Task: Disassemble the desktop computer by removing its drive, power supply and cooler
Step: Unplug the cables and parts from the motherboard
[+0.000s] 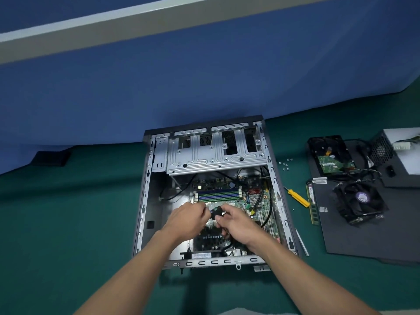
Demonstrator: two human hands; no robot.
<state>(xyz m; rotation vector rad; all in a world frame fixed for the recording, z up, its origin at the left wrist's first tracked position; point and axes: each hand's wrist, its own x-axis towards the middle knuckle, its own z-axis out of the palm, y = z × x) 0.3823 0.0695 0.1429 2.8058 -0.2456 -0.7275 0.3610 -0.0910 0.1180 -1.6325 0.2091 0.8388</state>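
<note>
**Green bench (pixel 68 223) with opened computer case (pixel 142 212)**

Blue partition (pixel 204 76) bounds the bench at the rear, and the case's far edge lies against it. Open bench extends left of the case and toward the viewer. To the right, a black panel (pixel 354 242) carries the power supply (pixel 406 155), drive (pixel 327 155) and cooler (pixel 360 202), all outside the case. Between case and panel lie a memory stick (pixel 311 201), a yellow screwdriver (pixel 297 197) and loose screws (pixel 285 164). Over the motherboard (pixel 256 208), left hand (pixel 186 221) and right hand (pixel 238 226), fingers curled, pinch a small black part (pixel 217 212) between them. A barcode sticker (pixel 201 255) on the case's near edge is too small to read.
</note>
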